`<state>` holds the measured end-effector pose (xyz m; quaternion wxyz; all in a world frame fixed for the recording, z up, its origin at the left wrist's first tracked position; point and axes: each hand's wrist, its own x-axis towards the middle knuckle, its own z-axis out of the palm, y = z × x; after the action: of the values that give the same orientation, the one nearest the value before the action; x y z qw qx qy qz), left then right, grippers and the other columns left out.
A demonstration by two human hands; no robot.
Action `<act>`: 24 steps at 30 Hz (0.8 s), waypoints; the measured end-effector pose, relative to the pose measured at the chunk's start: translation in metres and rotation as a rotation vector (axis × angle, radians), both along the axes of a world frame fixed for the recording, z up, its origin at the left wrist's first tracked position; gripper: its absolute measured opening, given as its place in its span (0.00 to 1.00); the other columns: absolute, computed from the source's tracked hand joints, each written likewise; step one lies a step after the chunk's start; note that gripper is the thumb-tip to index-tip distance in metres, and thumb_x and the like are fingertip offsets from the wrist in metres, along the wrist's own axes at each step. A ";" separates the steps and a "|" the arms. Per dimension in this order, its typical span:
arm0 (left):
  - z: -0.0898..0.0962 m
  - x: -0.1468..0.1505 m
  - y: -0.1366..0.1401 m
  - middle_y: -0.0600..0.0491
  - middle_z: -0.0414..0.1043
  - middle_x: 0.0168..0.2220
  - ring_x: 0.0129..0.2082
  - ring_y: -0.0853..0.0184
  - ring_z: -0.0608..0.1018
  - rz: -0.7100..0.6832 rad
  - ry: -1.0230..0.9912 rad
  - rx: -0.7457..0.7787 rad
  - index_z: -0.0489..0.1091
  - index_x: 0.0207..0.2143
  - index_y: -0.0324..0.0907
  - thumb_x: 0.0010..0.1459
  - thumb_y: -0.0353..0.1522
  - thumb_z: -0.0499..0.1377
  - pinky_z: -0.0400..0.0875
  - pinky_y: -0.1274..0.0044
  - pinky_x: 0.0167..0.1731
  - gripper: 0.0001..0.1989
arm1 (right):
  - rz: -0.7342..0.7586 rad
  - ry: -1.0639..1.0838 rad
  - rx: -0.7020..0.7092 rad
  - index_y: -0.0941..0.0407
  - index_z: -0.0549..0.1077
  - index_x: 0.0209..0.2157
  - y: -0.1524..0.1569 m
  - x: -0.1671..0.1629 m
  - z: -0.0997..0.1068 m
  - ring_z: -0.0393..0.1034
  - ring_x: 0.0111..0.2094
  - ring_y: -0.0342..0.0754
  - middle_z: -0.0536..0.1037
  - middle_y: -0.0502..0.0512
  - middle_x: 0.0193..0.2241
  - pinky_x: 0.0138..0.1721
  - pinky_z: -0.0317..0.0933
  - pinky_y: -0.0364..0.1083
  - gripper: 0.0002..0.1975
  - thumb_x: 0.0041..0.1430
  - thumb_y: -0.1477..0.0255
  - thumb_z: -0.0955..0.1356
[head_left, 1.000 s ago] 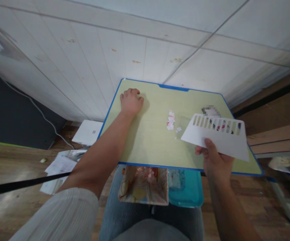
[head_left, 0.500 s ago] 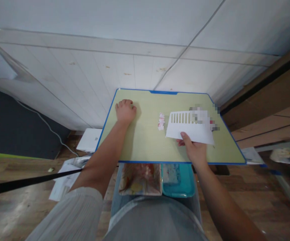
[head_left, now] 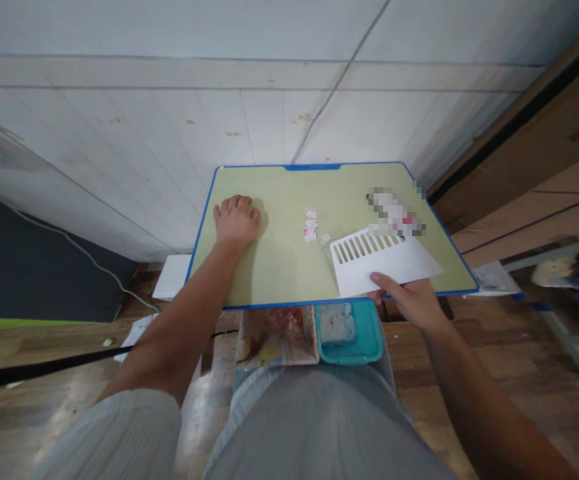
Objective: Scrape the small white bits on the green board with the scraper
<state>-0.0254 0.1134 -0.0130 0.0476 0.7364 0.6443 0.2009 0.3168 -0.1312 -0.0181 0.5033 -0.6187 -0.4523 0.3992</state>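
Observation:
My right hand (head_left: 409, 299) grips the lower edge of a white slotted sheet (head_left: 384, 263), thumb on top and fingers underneath. A row of long slots runs along the sheet's far side, and it is tilted above the near right part of the table (head_left: 279, 267). My left hand (head_left: 237, 220) rests on the left of the tabletop, fingers apart and slightly bent, with nothing in it. Between the hands lie several small pink-and-white paper pieces (head_left: 310, 225) in a short column. A small pale scrap (head_left: 325, 238) lies just right of them.
A blurred-out pale and red item (head_left: 394, 210) lies at the table's far right. Below the near edge are a patterned box (head_left: 314, 340) and a turquoise tray (head_left: 374, 333) holding a whitish block. A wall with a cable (head_left: 339, 83) stands behind; cardboard boxes (head_left: 544, 160) stand right.
My right hand has drawn the slotted sheet nearer to me and slightly right, turning it. A pale scrap now shows beside the paper pieces. My left hand stays on the table; the view has shifted.

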 end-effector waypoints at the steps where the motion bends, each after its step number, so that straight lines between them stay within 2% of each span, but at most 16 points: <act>1: 0.000 0.001 0.000 0.35 0.76 0.74 0.76 0.40 0.72 0.000 0.000 -0.001 0.77 0.67 0.45 0.75 0.39 0.53 0.56 0.44 0.80 0.25 | 0.000 0.041 -0.003 0.52 0.81 0.28 -0.001 0.002 0.000 0.73 0.19 0.51 0.82 0.54 0.20 0.22 0.74 0.51 0.27 0.56 0.45 0.85; 5: 0.002 0.001 0.000 0.35 0.78 0.72 0.75 0.40 0.73 -0.001 0.000 0.002 0.78 0.66 0.44 0.74 0.37 0.54 0.58 0.45 0.79 0.25 | -0.080 0.118 -0.003 0.52 0.82 0.35 0.001 0.000 0.000 0.72 0.18 0.51 0.81 0.51 0.20 0.20 0.73 0.51 0.27 0.51 0.47 0.88; 8: 0.001 -0.001 -0.002 0.34 0.79 0.70 0.73 0.40 0.74 -0.004 0.007 0.005 0.79 0.66 0.44 0.74 0.37 0.54 0.62 0.47 0.77 0.24 | -0.119 0.090 0.014 0.52 0.81 0.33 0.002 -0.008 0.000 0.73 0.18 0.51 0.82 0.52 0.21 0.20 0.73 0.52 0.29 0.51 0.44 0.87; 13: -0.001 -0.002 0.000 0.34 0.79 0.70 0.73 0.40 0.75 -0.007 0.026 0.004 0.78 0.66 0.42 0.74 0.37 0.54 0.64 0.49 0.75 0.24 | -0.054 0.075 -0.020 0.52 0.80 0.28 0.002 -0.008 0.001 0.72 0.18 0.51 0.80 0.53 0.19 0.20 0.73 0.52 0.31 0.49 0.41 0.87; 17: -0.001 -0.002 0.000 0.35 0.79 0.71 0.73 0.40 0.75 -0.011 0.035 0.008 0.78 0.65 0.44 0.74 0.37 0.53 0.65 0.49 0.74 0.24 | -0.067 0.114 -0.033 0.52 0.80 0.30 0.004 -0.004 0.002 0.71 0.18 0.50 0.80 0.52 0.19 0.20 0.72 0.50 0.29 0.48 0.44 0.88; 21: 0.000 -0.003 -0.001 0.35 0.80 0.70 0.73 0.41 0.75 -0.011 0.040 0.006 0.78 0.66 0.43 0.75 0.38 0.53 0.65 0.50 0.74 0.24 | -0.042 0.093 -0.016 0.52 0.80 0.30 0.003 -0.004 0.002 0.72 0.18 0.50 0.80 0.52 0.19 0.20 0.72 0.50 0.28 0.51 0.44 0.87; 24: 0.000 -0.004 -0.002 0.35 0.80 0.70 0.72 0.41 0.76 -0.018 0.038 0.011 0.78 0.65 0.43 0.75 0.38 0.53 0.65 0.51 0.74 0.24 | -0.115 0.104 0.028 0.52 0.79 0.32 0.009 -0.009 0.004 0.71 0.17 0.50 0.81 0.51 0.20 0.18 0.70 0.49 0.27 0.53 0.45 0.85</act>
<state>-0.0293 0.1111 -0.0128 0.0332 0.7462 0.6372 0.1898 0.3079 -0.1227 -0.0142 0.5567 -0.6149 -0.3949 0.3950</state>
